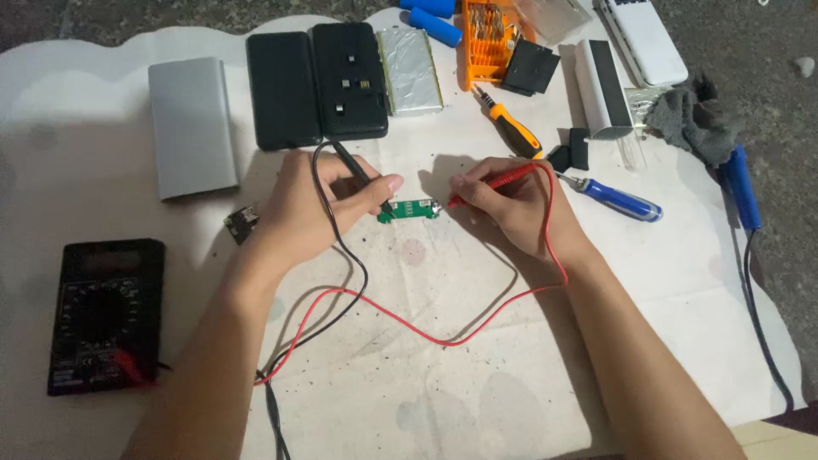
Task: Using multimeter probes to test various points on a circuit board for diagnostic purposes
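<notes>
Circuit board: a small green circuit board (409,209) lies flat on the white cloth (477,375) over the tabletop, between the two hands.
Left hand: the left hand (311,209), just left of the board, has its fingers clenched around the black probe (362,175) — tip down at the board's left end.
Right hand: the right hand (511,204), just right of the board, has its fingers pinched on the red probe (494,183), tip at the board's right end.
Meter: a black multimeter (106,315) sits well left of the board; red and black leads loop below it.
Beyond the board: black cases (317,83), a grey slab (192,126), screwdrivers.
Handling: the board looks light, stiff and fragile — likely to skid under a probe; best held by its bare edges.
</notes>
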